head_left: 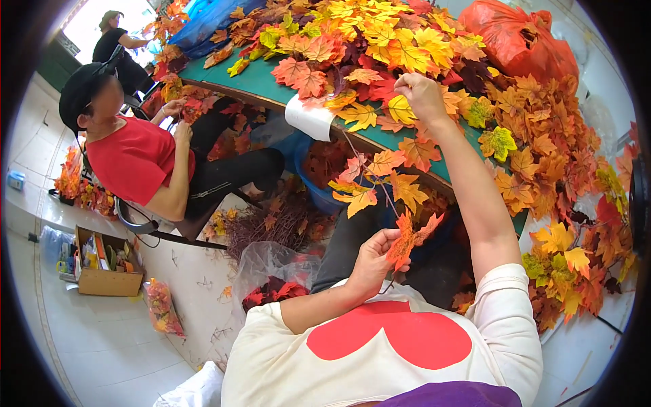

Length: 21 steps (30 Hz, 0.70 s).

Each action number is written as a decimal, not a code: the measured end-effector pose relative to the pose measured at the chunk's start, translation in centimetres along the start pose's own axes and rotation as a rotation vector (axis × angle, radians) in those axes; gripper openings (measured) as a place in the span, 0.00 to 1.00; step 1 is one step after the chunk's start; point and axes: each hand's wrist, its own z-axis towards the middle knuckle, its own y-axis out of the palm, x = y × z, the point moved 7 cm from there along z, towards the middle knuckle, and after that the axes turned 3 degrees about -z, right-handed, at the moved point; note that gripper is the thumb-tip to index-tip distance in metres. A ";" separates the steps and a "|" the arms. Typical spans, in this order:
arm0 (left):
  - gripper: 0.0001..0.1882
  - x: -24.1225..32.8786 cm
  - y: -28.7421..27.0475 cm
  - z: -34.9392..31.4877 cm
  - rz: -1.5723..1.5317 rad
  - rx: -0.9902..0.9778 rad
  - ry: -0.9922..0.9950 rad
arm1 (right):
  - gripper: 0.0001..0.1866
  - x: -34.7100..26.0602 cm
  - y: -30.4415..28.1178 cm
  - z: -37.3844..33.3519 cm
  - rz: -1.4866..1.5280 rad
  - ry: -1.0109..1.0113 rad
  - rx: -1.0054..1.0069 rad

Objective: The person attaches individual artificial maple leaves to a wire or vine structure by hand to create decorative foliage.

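Observation:
My left hand [373, 261] is closed around the stem of an artificial maple branch [390, 193] in front of my chest. The branch slants up and away to the left, with orange and yellow leaves along it. A red-orange leaf [403, 243] sits right by my left fingers. My right hand [424, 98] is stretched out over the leaf pile on the table, its fingers curled together. What they hold, if anything, is hidden. A yellow leaf [401, 108] lies just below that hand. Loose yellow leaves [380, 41] are heaped beyond it.
The green table [234, 80] carries leaf heaps, a red plastic bag [522, 41] and a white paper [308, 119] over its edge. Orange leaves [536, 149] crowd my right. A blue tub [319, 193] stands beneath. A co-worker in red [135, 156] sits left; a cardboard box [112, 264] is on the floor.

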 end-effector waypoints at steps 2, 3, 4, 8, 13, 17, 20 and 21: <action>0.13 -0.3 0.0 -0.2 -0.004 0.011 -0.019 | 0.04 -1.2 1.1 -0.7 -0.160 -0.158 -0.077; 0.13 -0.4 0.0 -0.2 -0.004 0.022 -0.036 | 0.05 -1.4 2.1 -1.0 -0.258 -0.167 -0.118; 0.13 -0.4 0.1 -0.2 -0.002 0.021 -0.034 | 0.05 -1.4 2.5 -1.3 -0.257 -0.168 -0.114; 0.11 -1.1 -0.1 -0.6 0.016 0.075 -0.125 | 0.03 1.1 3.3 -1.0 -0.068 -0.025 -0.155; 0.19 -1.4 -0.6 -0.3 -0.002 0.048 -0.102 | 0.07 4.1 -3.0 1.8 0.379 0.170 0.073; 0.16 -0.5 0.6 0.9 -0.085 0.016 -0.094 | 0.08 7.1 -12.1 3.6 0.809 0.133 0.441; 0.15 0.4 0.7 2.1 -0.178 -0.020 -0.059 | 0.04 2.3 -20.1 2.2 0.325 0.070 0.589; 0.13 0.7 1.4 2.3 -0.193 -0.030 -0.072 | 0.06 -2.1 -23.6 -0.3 -0.080 -0.077 0.598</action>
